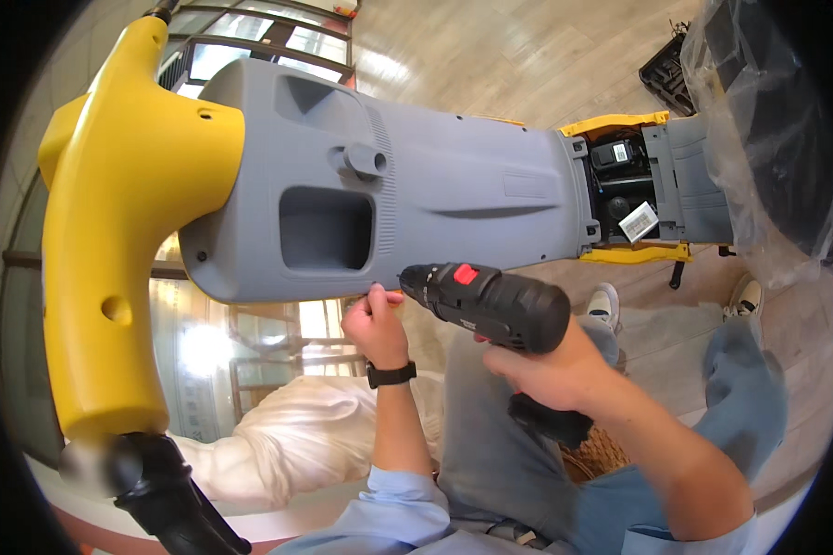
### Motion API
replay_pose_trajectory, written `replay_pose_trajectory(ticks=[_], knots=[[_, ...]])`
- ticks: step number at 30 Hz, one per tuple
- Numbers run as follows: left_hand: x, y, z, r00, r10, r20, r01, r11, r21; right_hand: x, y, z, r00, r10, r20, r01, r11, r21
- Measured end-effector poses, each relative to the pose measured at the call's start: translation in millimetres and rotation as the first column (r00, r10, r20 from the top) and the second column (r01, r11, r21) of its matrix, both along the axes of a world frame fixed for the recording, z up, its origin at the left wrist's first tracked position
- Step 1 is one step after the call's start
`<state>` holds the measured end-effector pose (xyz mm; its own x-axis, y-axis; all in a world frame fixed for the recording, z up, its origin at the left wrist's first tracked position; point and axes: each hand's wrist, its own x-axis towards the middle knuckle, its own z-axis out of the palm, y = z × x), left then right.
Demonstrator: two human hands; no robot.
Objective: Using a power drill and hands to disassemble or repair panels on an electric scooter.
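Observation:
A grey plastic body panel (477,171) with a recessed compartment lies across the view, joined to a yellow handlebar housing (102,259) on the left. My right hand (546,370) grips a black cordless drill (500,314) with a red switch; its chuck points left, close to the panel's near edge. My left hand (377,324), wearing a black watch, is closed at that edge just left of the drill tip; whatever its fingertips hold is too small to make out.
At right, an open bay (620,190) holds electrical parts and a white-labelled piece. Clear plastic (796,176) wraps the far right end. A black case (666,79) is on the floor behind. White fabric (287,435) lies lower left; my legs and shoes are below.

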<state>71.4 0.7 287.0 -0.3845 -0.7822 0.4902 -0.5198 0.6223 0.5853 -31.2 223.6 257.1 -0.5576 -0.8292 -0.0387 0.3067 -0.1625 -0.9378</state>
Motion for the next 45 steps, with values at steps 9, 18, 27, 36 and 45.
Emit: replay_pose_trajectory(ticks=[9,18,27,36,45], knots=[[4,15,-16,0.880,-0.103,-0.464,0.321,0.849,0.420,23,-37,-35,0.965,0.141,0.220,-0.120,0.987,-0.103],[2,30,-17,0.813,-0.146,-0.564,0.483,0.711,0.512,18,-39,-38,0.989,0.130,-0.064,-0.138,0.982,-0.132],[5,17,-26,0.805,-0.127,-0.580,0.490,0.693,0.528,23,-47,-46,0.966,0.212,0.145,-0.200,0.975,-0.092],[-3,26,-22,0.773,-0.110,-0.625,0.541,0.628,0.559,29,-45,-48,0.957,0.242,0.160,-0.238,0.970,-0.045],[-3,22,-22,0.753,-0.110,-0.649,0.544,0.660,0.518,25,-44,-43,0.945,0.261,0.197,-0.251,0.965,-0.077]])
